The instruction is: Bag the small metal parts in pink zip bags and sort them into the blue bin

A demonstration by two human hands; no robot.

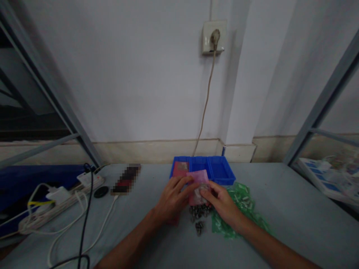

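Both my hands hold a small pink plastic bag (pixel 198 177) above the table. My left hand (pixel 174 195) grips its left side, and my right hand (pixel 221 200) pinches its lower right, where something pale shows through. Below the bag lies a pile of small dark metal parts (pixel 197 213), with a little cluster of them (pixel 199 227) nearer to me. Green plastic packets (pixel 244 201) spread beside and under my right forearm. Behind my hands stands a blue tray (pixel 221 172) with three compartments; the left one has a pink packet (pixel 181 168) in it. A reddish item under my left hand is mostly hidden.
A blurred phone-like device (pixel 126 179) with a white cable lies left, near a black round disc (pixel 101 192). A power strip (pixel 61 201) with plugs and loose cables runs along the left edge. Metal frame posts (pixel 322 89) flank the table. A white-and-blue tray (pixel 325 179) sits far right.
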